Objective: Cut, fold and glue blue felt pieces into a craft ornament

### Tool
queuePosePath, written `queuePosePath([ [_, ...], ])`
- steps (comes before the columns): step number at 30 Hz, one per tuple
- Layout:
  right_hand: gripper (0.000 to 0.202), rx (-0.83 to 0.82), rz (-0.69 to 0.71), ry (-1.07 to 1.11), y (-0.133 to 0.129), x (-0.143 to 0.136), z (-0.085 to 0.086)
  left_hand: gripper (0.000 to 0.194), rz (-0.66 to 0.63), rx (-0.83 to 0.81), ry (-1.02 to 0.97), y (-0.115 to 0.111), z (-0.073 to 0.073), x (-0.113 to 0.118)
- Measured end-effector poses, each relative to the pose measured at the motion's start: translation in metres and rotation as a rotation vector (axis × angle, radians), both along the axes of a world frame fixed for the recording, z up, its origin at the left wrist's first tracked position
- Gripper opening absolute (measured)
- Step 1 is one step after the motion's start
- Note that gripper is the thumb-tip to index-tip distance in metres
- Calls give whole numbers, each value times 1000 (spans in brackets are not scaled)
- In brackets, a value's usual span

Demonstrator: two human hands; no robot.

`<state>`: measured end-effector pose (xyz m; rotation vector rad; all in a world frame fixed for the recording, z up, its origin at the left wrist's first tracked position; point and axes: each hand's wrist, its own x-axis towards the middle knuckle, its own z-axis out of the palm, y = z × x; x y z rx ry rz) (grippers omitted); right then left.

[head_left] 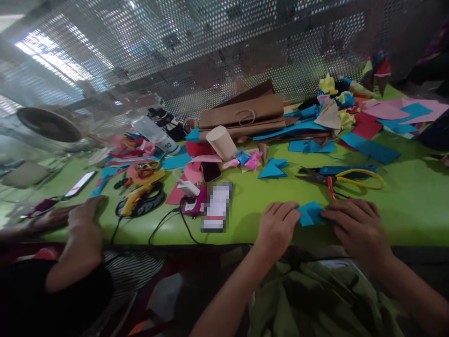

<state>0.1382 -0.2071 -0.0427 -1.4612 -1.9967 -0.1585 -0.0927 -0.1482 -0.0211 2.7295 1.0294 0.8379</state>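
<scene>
A small folded piece of blue paper (310, 214) is held at the front edge of the green table. My left hand (279, 223) pinches its left side with curled fingers. On its right side, my right hand (358, 224) grips the edge between thumb and fingers. Just beyond the hands lie scissors (336, 179) with yellow and red handles, blades pointing left. Behind them rests a long blue tool (354, 170), its kind unclear. A blue folded paper shape (273, 169) sits farther back to the left.
A phone (216, 207), a purple power adapter (195, 201) with cables and a yellow glue gun (138, 200) lie left. Brown paper (242, 114), a beige roll (221, 142), a bottle (154, 133) and crumpled paper flowers (328, 84) fill the back. Another person's arm (82, 224) rests far left.
</scene>
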Motion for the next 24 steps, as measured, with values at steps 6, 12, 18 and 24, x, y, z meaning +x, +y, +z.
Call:
queuePosePath([
  [6, 19, -115, 95, 32, -1, 2, -6, 21, -35, -110, 57, -10, -4, -13],
  [12, 15, -250, 139, 59, 11, 3, 2, 14, 41, -259, 19, -13, 2, -12],
  [18, 12, -245, 95, 107, 13, -4, 8, 11, 134, -409, -79, -9, 4, -8],
  [24, 18, -216, 63, 435, 5, -1, 8, 45, 34, -671, -291, 2, 22, -18],
])
